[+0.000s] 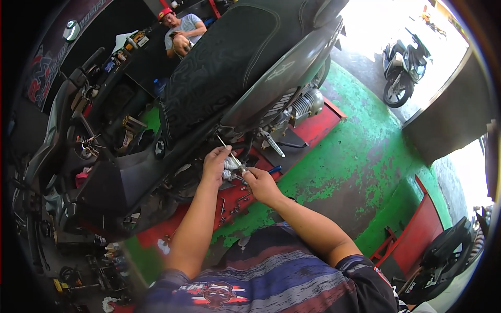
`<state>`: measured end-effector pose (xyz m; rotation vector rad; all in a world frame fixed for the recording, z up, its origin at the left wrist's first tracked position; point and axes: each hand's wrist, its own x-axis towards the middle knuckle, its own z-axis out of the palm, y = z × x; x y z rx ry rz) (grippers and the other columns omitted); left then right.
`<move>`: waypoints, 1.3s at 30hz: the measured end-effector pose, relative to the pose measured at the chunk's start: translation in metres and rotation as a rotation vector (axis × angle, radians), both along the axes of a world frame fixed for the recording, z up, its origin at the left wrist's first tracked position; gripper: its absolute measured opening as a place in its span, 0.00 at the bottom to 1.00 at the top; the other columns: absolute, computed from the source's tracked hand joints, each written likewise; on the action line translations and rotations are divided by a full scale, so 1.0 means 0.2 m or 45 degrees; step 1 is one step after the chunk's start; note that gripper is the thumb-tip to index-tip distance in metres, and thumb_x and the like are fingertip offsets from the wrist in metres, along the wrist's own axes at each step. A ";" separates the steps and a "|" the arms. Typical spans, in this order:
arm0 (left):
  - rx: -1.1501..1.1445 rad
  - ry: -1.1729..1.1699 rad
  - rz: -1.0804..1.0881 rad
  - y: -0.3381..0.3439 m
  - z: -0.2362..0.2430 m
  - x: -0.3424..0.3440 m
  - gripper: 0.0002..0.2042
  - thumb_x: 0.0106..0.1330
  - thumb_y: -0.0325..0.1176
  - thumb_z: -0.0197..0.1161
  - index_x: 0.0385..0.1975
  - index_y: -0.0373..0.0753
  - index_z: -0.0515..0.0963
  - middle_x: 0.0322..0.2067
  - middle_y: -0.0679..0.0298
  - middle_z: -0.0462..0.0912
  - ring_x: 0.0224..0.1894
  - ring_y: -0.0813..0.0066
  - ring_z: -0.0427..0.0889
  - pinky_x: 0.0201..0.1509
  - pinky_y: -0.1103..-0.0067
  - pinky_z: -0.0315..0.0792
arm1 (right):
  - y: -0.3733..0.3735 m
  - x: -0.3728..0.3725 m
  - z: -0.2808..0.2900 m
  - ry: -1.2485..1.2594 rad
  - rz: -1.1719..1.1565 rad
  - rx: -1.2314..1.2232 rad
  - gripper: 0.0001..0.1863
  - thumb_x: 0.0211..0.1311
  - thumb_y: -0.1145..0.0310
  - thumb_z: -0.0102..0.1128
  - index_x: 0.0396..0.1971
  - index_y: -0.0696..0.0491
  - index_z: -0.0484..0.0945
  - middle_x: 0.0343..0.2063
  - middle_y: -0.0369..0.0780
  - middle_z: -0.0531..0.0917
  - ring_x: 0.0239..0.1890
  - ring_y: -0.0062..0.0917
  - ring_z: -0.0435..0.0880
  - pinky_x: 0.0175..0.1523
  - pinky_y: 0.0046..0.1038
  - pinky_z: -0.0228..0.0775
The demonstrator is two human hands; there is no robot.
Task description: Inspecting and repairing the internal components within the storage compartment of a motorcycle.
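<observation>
My right hand (262,185) is closed around the handle end of a screwdriver, whose thin shaft (222,140) slants up and left to the side of a scooter (146,180). My left hand (214,164) pinches that shaft with thumb and fingers partway along, just below the seat (209,68). The tip meets the body panel area near the seat's lower edge; exactly what it touches is too small to tell. A crumpled white rag (230,166) shows between my two hands, and I cannot tell whether either hand holds it.
The scooter stands on a red lift platform (326,122) strewn with bolts and tools (223,204). A blue-handled tool (274,169) lies right of my hands. Another person (185,31) sits beyond the scooter. Green worn floor (334,172) extends right; a motorcycle (404,68) is parked outside.
</observation>
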<state>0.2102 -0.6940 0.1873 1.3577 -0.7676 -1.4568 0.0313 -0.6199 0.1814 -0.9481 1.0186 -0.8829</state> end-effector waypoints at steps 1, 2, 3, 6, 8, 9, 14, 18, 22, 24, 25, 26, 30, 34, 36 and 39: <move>-0.003 0.000 0.013 0.01 0.00 0.00 0.07 0.69 0.36 0.67 0.37 0.39 0.81 0.31 0.63 0.86 0.28 0.74 0.84 0.35 0.77 0.79 | 0.00 0.01 0.02 0.031 -0.038 -0.026 0.15 0.74 0.59 0.52 0.39 0.56 0.80 0.16 0.33 0.73 0.13 0.15 0.67 0.17 0.23 0.58; 0.013 -0.009 -0.007 0.02 0.00 0.00 0.08 0.69 0.36 0.67 0.37 0.39 0.81 0.31 0.62 0.86 0.28 0.74 0.84 0.35 0.77 0.79 | 0.00 0.01 0.04 0.032 -0.025 -0.028 0.15 0.74 0.59 0.52 0.39 0.56 0.80 0.16 0.33 0.73 0.13 0.15 0.67 0.17 0.23 0.58; 0.029 -0.016 -0.026 0.03 0.00 0.00 0.08 0.70 0.36 0.67 0.37 0.38 0.81 0.30 0.62 0.86 0.28 0.74 0.84 0.35 0.76 0.79 | -0.01 -0.01 0.05 -0.113 0.036 0.140 0.16 0.74 0.57 0.52 0.40 0.55 0.79 0.16 0.33 0.73 0.13 0.15 0.67 0.16 0.22 0.56; 0.012 0.007 -0.017 0.04 0.02 0.00 0.10 0.69 0.39 0.68 0.35 0.38 0.81 0.30 0.62 0.86 0.28 0.76 0.84 0.34 0.78 0.78 | -0.05 -0.09 0.09 -0.481 0.183 0.500 0.17 0.75 0.54 0.51 0.44 0.53 0.79 0.17 0.32 0.71 0.13 0.15 0.66 0.15 0.19 0.52; -0.028 0.046 -0.022 0.04 0.02 -0.02 0.12 0.68 0.40 0.69 0.35 0.37 0.82 0.30 0.62 0.87 0.28 0.76 0.84 0.34 0.78 0.77 | -0.08 -0.11 0.08 -0.741 0.265 0.709 0.22 0.76 0.47 0.47 0.50 0.52 0.76 0.18 0.32 0.69 0.12 0.14 0.62 0.15 0.18 0.49; -0.038 0.051 0.010 0.04 0.02 -0.03 0.12 0.68 0.40 0.69 0.35 0.37 0.82 0.30 0.62 0.87 0.28 0.76 0.84 0.34 0.78 0.77 | -0.09 -0.11 0.08 -0.726 0.296 0.710 0.22 0.76 0.47 0.47 0.50 0.52 0.76 0.18 0.32 0.69 0.12 0.14 0.62 0.15 0.18 0.49; -0.130 -0.131 -0.003 0.09 -0.01 -0.01 0.14 0.67 0.42 0.69 0.34 0.34 0.85 0.27 0.67 0.84 0.29 0.82 0.79 0.34 0.80 0.71 | -0.10 -0.07 0.10 -0.716 0.327 0.712 0.23 0.77 0.46 0.47 0.50 0.51 0.77 0.18 0.32 0.69 0.14 0.15 0.63 0.16 0.18 0.50; -0.059 -0.183 -0.072 0.15 0.02 0.04 0.17 0.67 0.46 0.69 0.34 0.34 0.84 0.25 0.70 0.80 0.27 0.83 0.76 0.32 0.81 0.69 | -0.11 -0.05 -0.05 0.117 0.169 0.034 0.23 0.75 0.49 0.52 0.46 0.56 0.79 0.19 0.38 0.75 0.15 0.24 0.71 0.20 0.29 0.63; 0.006 -0.203 -0.111 0.21 0.02 0.08 0.21 0.66 0.53 0.69 0.34 0.36 0.85 0.23 0.70 0.77 0.27 0.84 0.74 0.30 0.82 0.67 | -0.08 -0.03 0.11 0.936 0.066 -0.566 0.21 0.71 0.51 0.56 0.46 0.56 0.79 0.25 0.51 0.83 0.27 0.45 0.83 0.35 0.45 0.74; -0.037 -0.225 -0.115 0.19 0.00 0.05 0.22 0.65 0.53 0.70 0.32 0.36 0.85 0.22 0.71 0.77 0.26 0.84 0.73 0.29 0.81 0.66 | -0.07 0.00 0.21 1.253 0.118 -0.566 0.22 0.69 0.51 0.57 0.52 0.54 0.79 0.31 0.57 0.85 0.37 0.56 0.85 0.42 0.53 0.75; -0.077 -0.240 -0.164 0.17 -0.02 0.01 0.22 0.65 0.53 0.70 0.30 0.35 0.85 0.22 0.71 0.76 0.26 0.84 0.72 0.29 0.81 0.65 | -0.05 0.00 0.21 1.253 0.134 -0.579 0.22 0.69 0.51 0.57 0.52 0.54 0.79 0.31 0.57 0.85 0.37 0.56 0.85 0.42 0.53 0.75; -0.090 -0.356 -0.160 0.16 0.00 -0.03 0.22 0.64 0.53 0.71 0.28 0.35 0.85 0.21 0.72 0.76 0.25 0.84 0.71 0.29 0.80 0.65 | -0.04 0.00 0.18 1.229 0.041 -0.646 0.21 0.69 0.52 0.58 0.48 0.55 0.80 0.30 0.57 0.84 0.36 0.56 0.84 0.42 0.52 0.75; -0.073 -0.546 -0.076 0.12 0.01 -0.12 0.21 0.61 0.49 0.73 0.25 0.33 0.84 0.18 0.68 0.78 0.23 0.82 0.72 0.29 0.76 0.68 | -0.03 -0.05 0.10 0.599 -0.081 -0.312 0.19 0.71 0.52 0.56 0.42 0.55 0.80 0.23 0.46 0.83 0.24 0.40 0.82 0.29 0.38 0.71; -0.024 -0.329 -0.053 0.08 -0.06 -0.09 0.16 0.63 0.43 0.72 0.27 0.34 0.85 0.21 0.66 0.81 0.24 0.79 0.75 0.30 0.74 0.70 | 0.01 -0.15 0.07 -0.613 0.010 0.778 0.19 0.74 0.50 0.51 0.42 0.52 0.77 0.22 0.35 0.75 0.15 0.17 0.67 0.17 0.19 0.51; 0.004 -0.173 -0.065 0.06 -0.05 -0.08 0.15 0.64 0.43 0.71 0.28 0.35 0.85 0.22 0.68 0.81 0.25 0.80 0.75 0.30 0.76 0.69 | 0.03 -0.18 0.07 -0.875 0.224 0.905 0.20 0.74 0.50 0.49 0.43 0.52 0.76 0.23 0.36 0.75 0.15 0.18 0.63 0.20 0.20 0.53; 0.064 -0.062 -0.144 0.09 -0.01 -0.08 0.15 0.66 0.43 0.70 0.29 0.35 0.85 0.24 0.67 0.82 0.25 0.79 0.77 0.31 0.76 0.70 | 0.07 -0.12 0.07 -0.475 -0.031 0.606 0.16 0.73 0.55 0.54 0.44 0.53 0.75 0.24 0.36 0.76 0.17 0.19 0.67 0.21 0.21 0.56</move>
